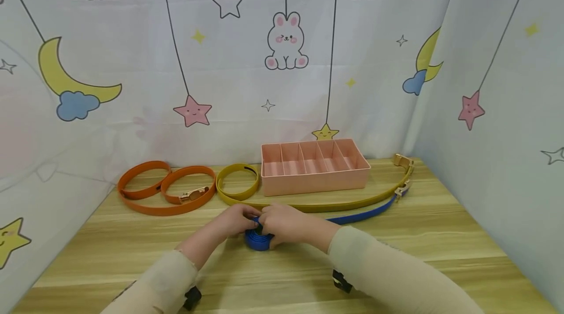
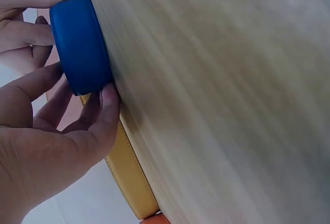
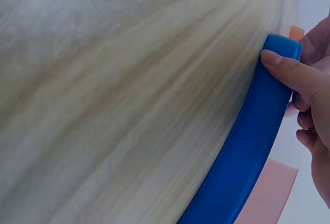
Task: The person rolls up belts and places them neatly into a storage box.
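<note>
A blue belt [image 1: 257, 241] lies partly wound into a tight coil near the table's middle, its unwound length running right to a gold buckle [image 1: 402, 189]. My left hand [image 1: 238, 221] holds the coil's left side; in the left wrist view, the thumb and fingertips [image 2: 109, 96] pinch its lower end. From the right, my right hand [image 1: 284, 223] grips the coil. The right wrist view shows that thumb [image 3: 281, 64] pressing the strap where it joins the roll, with the other fingers curled behind. The coil stands on edge at the tabletop, its inner turns partly hidden by the fingers.
An orange belt [image 1: 150, 210] lies in loose loops at the back left. Behind my hands, a yellow belt [image 1: 317, 207] stretches from a loop toward the right. The pink compartment box [image 1: 315, 184] stands at the back, before a patterned curtain [image 1: 246, 79].
</note>
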Demonstrator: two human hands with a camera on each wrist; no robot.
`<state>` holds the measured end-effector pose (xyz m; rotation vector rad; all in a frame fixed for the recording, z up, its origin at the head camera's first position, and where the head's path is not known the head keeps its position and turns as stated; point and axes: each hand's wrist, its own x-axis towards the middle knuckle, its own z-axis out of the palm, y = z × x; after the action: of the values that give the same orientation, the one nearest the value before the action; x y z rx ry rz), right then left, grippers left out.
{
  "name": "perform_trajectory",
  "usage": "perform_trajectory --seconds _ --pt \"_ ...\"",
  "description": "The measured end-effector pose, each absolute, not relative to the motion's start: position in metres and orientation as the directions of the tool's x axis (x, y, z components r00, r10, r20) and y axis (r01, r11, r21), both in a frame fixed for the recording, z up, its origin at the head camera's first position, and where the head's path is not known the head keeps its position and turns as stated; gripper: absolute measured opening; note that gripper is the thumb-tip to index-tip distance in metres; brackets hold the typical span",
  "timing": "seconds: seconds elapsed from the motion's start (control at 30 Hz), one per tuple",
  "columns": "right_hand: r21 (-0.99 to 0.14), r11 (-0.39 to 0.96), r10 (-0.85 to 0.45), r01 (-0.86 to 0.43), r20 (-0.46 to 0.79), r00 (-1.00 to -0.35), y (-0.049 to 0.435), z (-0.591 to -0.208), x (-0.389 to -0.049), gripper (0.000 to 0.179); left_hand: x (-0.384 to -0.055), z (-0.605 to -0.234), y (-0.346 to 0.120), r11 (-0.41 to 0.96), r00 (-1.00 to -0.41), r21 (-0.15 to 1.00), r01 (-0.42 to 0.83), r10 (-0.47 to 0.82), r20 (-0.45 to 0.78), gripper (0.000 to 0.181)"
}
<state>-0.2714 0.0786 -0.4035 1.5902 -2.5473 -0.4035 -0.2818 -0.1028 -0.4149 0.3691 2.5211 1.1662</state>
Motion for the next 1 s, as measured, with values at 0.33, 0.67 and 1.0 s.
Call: perform_trajectory --seconds 0.33,0.67,1.0 --pt "0.275 0.503 -0.849 -0.819 -0.023 -0.528 0.070 -0.407 -0.267 0.031 -0.274 -0.416 -0.095 0.662 -0.946 0.749 -0.004 0.240 -0.217 0.043" --pt "0.433 0.384 -0.904 -0.815 -0.001 -0.427 0.081 -0.408 -0.269 0.041 -0.276 -0.417 -0.093 0.606 -0.940 0.795 0.010 0.278 -0.200 0.035" --pt "0.374 0.344 -0.916 -0.861 -0.067 -0.396 0.096 -0.397 -0.278 0.045 -0.281 -0.409 -0.092 0.672 -0.880 0.730 0.123 0.414 -0.232 0.037"
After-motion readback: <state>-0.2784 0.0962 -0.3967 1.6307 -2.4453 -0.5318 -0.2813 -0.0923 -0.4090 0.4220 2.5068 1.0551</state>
